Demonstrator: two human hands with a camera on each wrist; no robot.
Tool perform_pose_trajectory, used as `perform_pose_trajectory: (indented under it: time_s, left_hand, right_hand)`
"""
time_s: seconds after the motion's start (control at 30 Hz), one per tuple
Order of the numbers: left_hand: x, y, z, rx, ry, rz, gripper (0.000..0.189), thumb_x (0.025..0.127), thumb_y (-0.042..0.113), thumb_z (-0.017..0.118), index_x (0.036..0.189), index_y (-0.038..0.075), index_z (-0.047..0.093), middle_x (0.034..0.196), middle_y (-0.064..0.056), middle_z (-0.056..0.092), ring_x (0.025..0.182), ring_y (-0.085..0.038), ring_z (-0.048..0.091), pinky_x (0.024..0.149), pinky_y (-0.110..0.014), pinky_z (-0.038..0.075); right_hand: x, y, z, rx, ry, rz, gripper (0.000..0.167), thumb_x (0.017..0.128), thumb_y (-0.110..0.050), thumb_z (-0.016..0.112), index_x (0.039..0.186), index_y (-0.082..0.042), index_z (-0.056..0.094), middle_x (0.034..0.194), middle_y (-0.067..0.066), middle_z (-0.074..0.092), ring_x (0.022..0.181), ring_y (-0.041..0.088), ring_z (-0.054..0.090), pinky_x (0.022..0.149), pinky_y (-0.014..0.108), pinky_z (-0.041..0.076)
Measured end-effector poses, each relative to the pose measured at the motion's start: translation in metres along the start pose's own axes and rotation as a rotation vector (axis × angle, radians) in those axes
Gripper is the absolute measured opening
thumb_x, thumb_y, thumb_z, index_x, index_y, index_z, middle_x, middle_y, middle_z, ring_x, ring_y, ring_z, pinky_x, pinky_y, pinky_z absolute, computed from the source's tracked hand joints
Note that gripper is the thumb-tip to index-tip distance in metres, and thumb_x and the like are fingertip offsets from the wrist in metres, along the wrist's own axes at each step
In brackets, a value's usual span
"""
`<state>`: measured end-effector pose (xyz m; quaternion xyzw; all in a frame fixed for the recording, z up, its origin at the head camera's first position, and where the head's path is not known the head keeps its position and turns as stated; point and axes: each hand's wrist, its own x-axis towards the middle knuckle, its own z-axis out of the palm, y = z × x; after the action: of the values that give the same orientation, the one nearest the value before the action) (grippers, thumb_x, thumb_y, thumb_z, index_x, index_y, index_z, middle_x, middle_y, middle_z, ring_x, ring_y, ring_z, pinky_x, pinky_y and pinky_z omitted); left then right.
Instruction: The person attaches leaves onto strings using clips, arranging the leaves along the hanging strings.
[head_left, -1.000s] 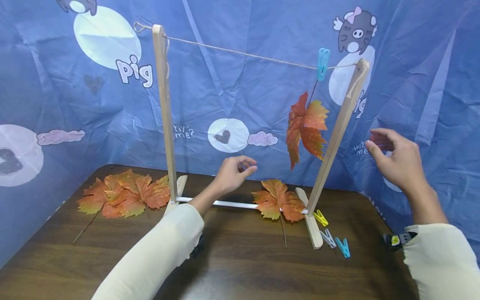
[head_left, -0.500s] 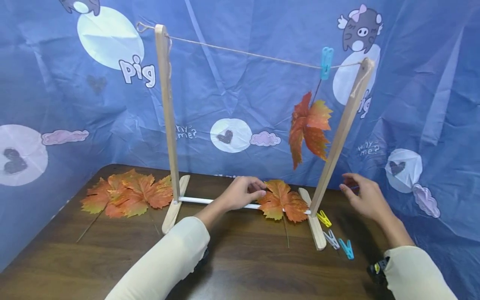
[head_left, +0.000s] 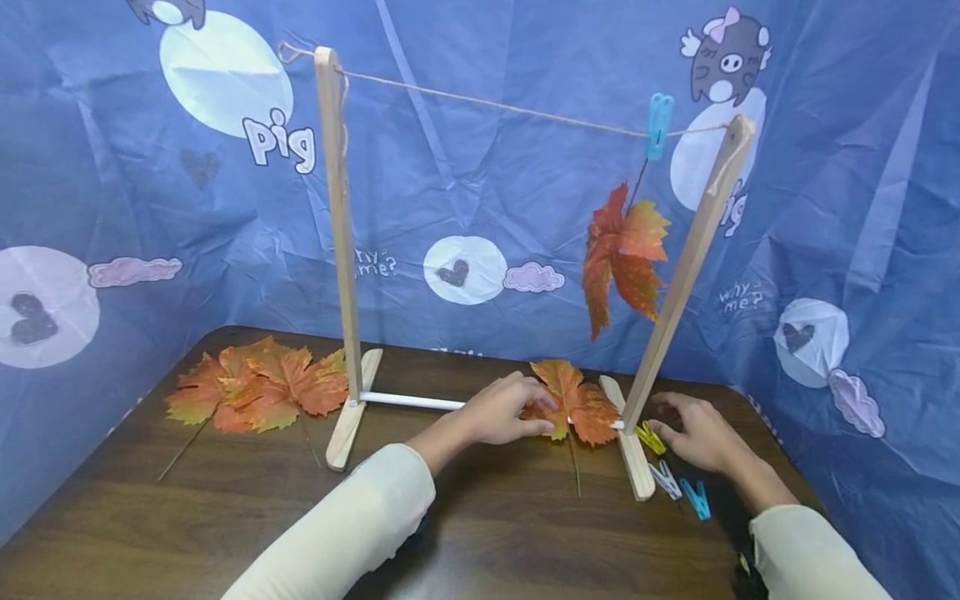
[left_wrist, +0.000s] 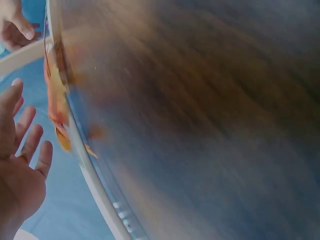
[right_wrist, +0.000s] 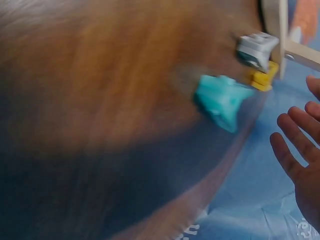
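My left hand [head_left: 513, 410] reaches over the white rod, its loosely bent fingers overlapping the left edge of an orange artificial maple leaf [head_left: 583, 408]. In the left wrist view, the fingers and palm hold nothing, with the leaf [left_wrist: 58, 102] seen edge-on beside them. At the right post's foot lies a yellow clothespin [head_left: 650, 438]. The thumb and fingers of my right hand [head_left: 701, 433] hover right beside it, spread and holding nothing in the right wrist view. Toward me from it lie a grey clothespin [head_left: 665, 481] and a blue clothespin [head_left: 696, 500].
A wooden frame [head_left: 341, 225] with a string [head_left: 495, 104] stands on the brown table [head_left: 525, 550]. Near its right post, another blue clothespin [head_left: 659, 127] holds a hanging leaf [head_left: 624, 258] by its stem. Overlapping leaves [head_left: 258, 385] lie at left. A blue printed cloth [head_left: 480, 192] stands behind.
My right hand has come down and left from beside the right post to the yellow clothespin. My left hand has moved right and down to the edge of the lying leaf.
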<state>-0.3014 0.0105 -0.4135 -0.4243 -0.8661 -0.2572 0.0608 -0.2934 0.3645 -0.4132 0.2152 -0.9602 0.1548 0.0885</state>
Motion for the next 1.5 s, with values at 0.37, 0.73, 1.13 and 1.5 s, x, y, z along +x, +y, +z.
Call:
perform_pose_trajectory:
  time_s: [0.37, 0.73, 1.13, 1.5]
  left_hand:
    - [0.005, 0.014, 0.017, 0.146, -0.139, 0.086, 0.034, 0.096, 0.04, 0.073, 0.125, 0.023, 0.073, 0.123, 0.006, 0.065, 0.12, -0.016, 0.055, 0.101, -0.036, 0.045]
    - [0.007, 0.025, 0.025, 0.181, -0.235, 0.157, 0.04, 0.097, 0.042, 0.071, 0.135, 0.027, 0.068, 0.132, 0.008, 0.06, 0.115, -0.014, 0.052, 0.095, -0.031, 0.045]
    - [0.013, 0.024, 0.032, 0.153, -0.313, 0.19, 0.039, 0.1, 0.04, 0.066, 0.137, 0.026, 0.067, 0.136, 0.009, 0.061, 0.122, -0.009, 0.054, 0.108, -0.027, 0.039]
    - [0.013, 0.024, 0.038, 0.158, -0.3, 0.194, 0.024, 0.1, 0.033, 0.068, 0.119, 0.021, 0.077, 0.119, 0.008, 0.069, 0.116, -0.007, 0.06, 0.103, -0.02, 0.043]
  right_hand:
    - [-0.008, 0.008, 0.021, 0.017, -0.035, -0.028, 0.038, 0.09, -0.015, 0.078, 0.121, 0.005, 0.066, 0.098, 0.01, 0.074, 0.09, 0.025, 0.07, 0.078, 0.047, 0.056]
    - [-0.004, 0.012, 0.03, 0.06, -0.031, 0.083, 0.04, 0.092, -0.019, 0.077, 0.123, 0.004, 0.066, 0.097, 0.009, 0.074, 0.09, 0.026, 0.07, 0.077, 0.048, 0.056]
    - [0.001, 0.016, 0.032, 0.112, -0.077, 0.136, 0.04, 0.092, -0.017, 0.077, 0.121, 0.009, 0.067, 0.097, 0.011, 0.073, 0.087, 0.024, 0.069, 0.075, 0.044, 0.056]
    - [-0.004, 0.016, 0.027, 0.119, -0.08, 0.085, 0.029, 0.089, -0.005, 0.074, 0.114, 0.008, 0.071, 0.097, 0.012, 0.073, 0.084, 0.021, 0.068, 0.072, 0.037, 0.056]
